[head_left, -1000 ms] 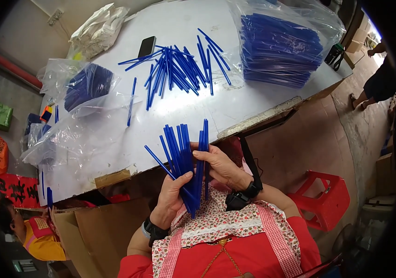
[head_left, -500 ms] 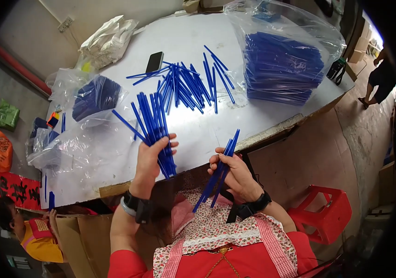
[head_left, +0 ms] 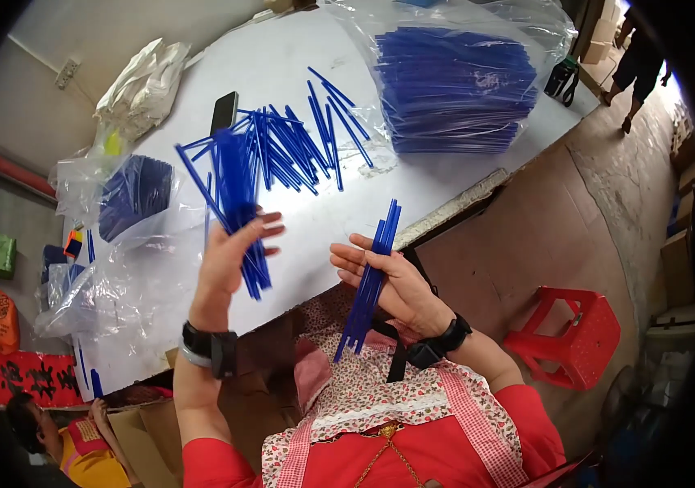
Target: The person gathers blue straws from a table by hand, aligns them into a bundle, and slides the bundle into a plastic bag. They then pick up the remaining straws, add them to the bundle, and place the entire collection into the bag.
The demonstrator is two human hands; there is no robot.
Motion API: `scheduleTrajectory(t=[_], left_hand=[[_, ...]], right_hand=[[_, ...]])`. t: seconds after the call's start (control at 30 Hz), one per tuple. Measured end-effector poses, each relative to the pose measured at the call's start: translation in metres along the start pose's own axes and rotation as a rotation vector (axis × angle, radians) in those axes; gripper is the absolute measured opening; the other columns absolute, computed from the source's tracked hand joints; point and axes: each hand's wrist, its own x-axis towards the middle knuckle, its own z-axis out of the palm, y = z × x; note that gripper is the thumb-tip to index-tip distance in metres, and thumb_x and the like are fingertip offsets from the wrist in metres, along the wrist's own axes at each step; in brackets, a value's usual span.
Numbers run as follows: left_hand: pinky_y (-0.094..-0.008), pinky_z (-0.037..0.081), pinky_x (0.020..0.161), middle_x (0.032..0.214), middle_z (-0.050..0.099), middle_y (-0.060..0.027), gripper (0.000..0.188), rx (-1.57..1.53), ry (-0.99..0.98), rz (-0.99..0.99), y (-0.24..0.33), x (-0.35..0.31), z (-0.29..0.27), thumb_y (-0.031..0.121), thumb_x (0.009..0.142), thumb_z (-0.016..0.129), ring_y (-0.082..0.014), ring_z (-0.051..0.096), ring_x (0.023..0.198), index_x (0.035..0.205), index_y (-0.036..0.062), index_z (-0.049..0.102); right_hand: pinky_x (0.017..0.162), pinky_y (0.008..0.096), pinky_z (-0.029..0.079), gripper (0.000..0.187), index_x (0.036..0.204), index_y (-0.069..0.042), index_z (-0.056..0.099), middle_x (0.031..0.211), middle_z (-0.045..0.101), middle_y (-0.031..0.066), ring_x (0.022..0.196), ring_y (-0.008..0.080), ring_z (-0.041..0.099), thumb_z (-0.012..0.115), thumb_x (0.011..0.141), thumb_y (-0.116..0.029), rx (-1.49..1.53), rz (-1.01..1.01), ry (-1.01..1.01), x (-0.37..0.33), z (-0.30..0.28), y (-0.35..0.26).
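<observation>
A thick bundle of slim blue plastic sticks [head_left: 237, 179] stands up from my left hand [head_left: 229, 256]. My left thumb clamps it, the fingers reach past its right side, and its top is smeared by motion. In my right hand [head_left: 403, 286] rest a few more blue plastic sticks [head_left: 368, 293], slanting down over the palm. The right thumb presses on them while the fingers stretch fairly straight behind. Beyond my left hand, a loose scatter of the same sticks [head_left: 286, 146] lies on the white table [head_left: 307, 240].
A big clear bag packed with blue sticks [head_left: 457, 93] stands at the far right, a smaller bag [head_left: 134, 199] at left. A black phone [head_left: 224, 112] lies by the scatter. Right of me is a red stool [head_left: 567, 337]. One person [head_left: 91, 443] is at lower left, another [head_left: 636, 69] far right.
The view has shifted a little. My left hand swings its bundle up and left, nearer the phone. My right fingers have straightened, and the sticks there lie closer together.
</observation>
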Motion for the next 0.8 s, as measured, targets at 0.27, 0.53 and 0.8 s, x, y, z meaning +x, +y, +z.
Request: scheduleTrajectory(t=[0.27,0.53,0.8], left_hand=[[-0.0305,0.053,0.078,0.109,0.063,-0.0093,0.03,-0.295,-0.115,-0.366,-0.072,-0.095,0.039,0.008,0.09,0.059,-0.0176,0.063,0.096,0.119,0.0035,0.054],[-0.0295,0.054,0.078,0.105,0.064,-0.007,0.029,-0.457,-0.074,-0.41,-0.064,-0.12,0.033,0.007,0.091,0.058,-0.0157,0.065,0.09,0.12,0.0025,0.054],[-0.0315,0.055,0.08,0.106,0.065,-0.008,0.031,-0.481,-0.069,-0.412,-0.059,-0.125,0.036,0.007,0.091,0.058,-0.0161,0.065,0.092,0.122,0.0025,0.053]], right_hand=[[0.094,0.0417,0.049,0.037,0.131,0.001,0.043,0.119,0.058,0.0165,0.107,0.0246,0.059,0.048,0.096,-0.01,0.002,0.141,-0.05,0.028,0.008,0.038],[0.088,0.0367,0.051,0.028,0.121,0.001,0.051,0.113,0.06,0.0112,0.101,0.0207,0.061,0.046,0.096,-0.008,-0.002,0.261,-0.117,0.023,0.02,0.047],[0.088,0.0378,0.051,0.023,0.114,0.002,0.054,0.109,0.062,0.0119,0.097,0.0211,0.062,0.047,0.095,-0.009,0.021,0.257,-0.139,0.021,0.02,0.049]])
